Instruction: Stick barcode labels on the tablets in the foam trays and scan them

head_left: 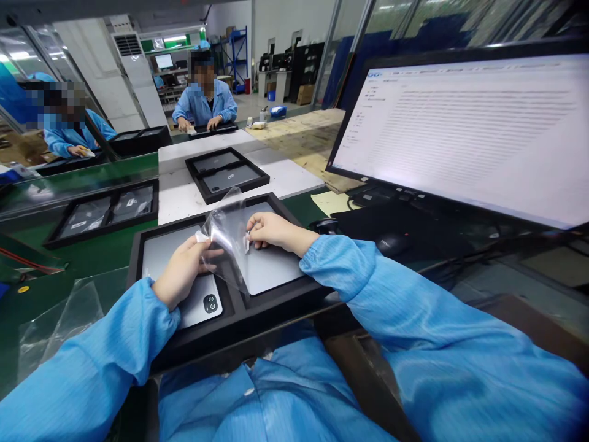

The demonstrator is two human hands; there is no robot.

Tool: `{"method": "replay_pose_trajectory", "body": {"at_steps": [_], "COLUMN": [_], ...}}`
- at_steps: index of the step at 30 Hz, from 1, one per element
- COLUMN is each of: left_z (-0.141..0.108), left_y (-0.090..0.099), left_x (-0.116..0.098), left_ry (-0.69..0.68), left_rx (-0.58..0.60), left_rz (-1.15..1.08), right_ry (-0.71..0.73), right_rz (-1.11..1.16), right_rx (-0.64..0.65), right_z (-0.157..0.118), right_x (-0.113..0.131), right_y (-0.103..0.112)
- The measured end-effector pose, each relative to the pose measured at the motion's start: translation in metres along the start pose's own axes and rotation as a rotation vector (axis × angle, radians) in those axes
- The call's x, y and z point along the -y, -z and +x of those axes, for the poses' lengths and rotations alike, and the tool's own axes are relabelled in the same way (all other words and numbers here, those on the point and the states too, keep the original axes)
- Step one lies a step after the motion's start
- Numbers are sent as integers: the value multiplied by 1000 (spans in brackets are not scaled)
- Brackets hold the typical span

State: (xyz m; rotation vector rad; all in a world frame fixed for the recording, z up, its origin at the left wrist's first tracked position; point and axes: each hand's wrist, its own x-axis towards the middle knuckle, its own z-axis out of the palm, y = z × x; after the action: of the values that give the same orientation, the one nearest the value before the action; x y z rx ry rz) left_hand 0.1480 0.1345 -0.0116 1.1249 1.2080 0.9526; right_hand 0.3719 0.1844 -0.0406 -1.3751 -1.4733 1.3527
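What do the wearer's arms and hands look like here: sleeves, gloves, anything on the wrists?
Both arms are in long, loose, light blue smock sleeves with gathered cuffs at the wrists; the fabric looks smooth and slightly shiny, and matches the garment over the lap. The left hand and right hand are bare: no gloves or finger cots, and no rings, watch or wrist strap visible. No markings or logos show on the sleeves.

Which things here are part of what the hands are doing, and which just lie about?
In hand: left hand, right hand, clear plastic film, two grey tablets, black two-slot tray.

Lying about: black monitor, black mouse, farther black tray, loose clear bags.
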Motion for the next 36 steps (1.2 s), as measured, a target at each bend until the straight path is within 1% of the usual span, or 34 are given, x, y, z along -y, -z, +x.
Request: {"method": "replay_pose_trajectory", "body": {"at_steps": [5,9,11,13,17,19,21,23,24,25,27,29,31,33,34,36], "left_z": [1,-1,-2,-4,-3,0,2,1,0,-3,-9,-14,-18,-18,-17,-13], "left_y": [-1,-1,-3,-6,-12,-12,-12,-11,-12,-13,-17,-23,-28,-32,-32,-31], "left_x": [1,2,2,4,10,13,16,17,18,19,21,22,24,25,25,26], "left_ry": [15,-9,-45,-60,-20,-23,-78,-194,-261,-323,-395,-400,-401,-416,-411,-357], "left_rx": [-18,44,98,155,303,379,466,541,555,545,469,373,289,213,189,184], "left_rz": [36,-65,-133,-156,-82,-25,21,77,138,227,445,626,721,745,712,564], "right_ry": [-28,-41,-50,-59,-48,-40,-38,-34,-28,-21,-1,17,20,17,13,12], "right_rz": [-1,-26,-43,-57,-68,-75,-81,-76,-72,-73,-77,-75,-75,-85,-91,-94], "right_rx": [0,-15,-24,-26,-18,-23,-38,-49,-49,-44,-33,-31,-30,-26,-28,-32], "right_z": [-2,-3,-3,-3,-3,-4,-6,-6,-6,-6,-4,-3,-2,-3,-4,-5], "right_x": [4,8,9,10,10,11,11,11,11,10,8,6,5,5,6,7], "right_y": [-1,-2,-2,-2,-4,-5,-6,-7,-7,-7,-6,-6,-6,-6,-7,-6]}}
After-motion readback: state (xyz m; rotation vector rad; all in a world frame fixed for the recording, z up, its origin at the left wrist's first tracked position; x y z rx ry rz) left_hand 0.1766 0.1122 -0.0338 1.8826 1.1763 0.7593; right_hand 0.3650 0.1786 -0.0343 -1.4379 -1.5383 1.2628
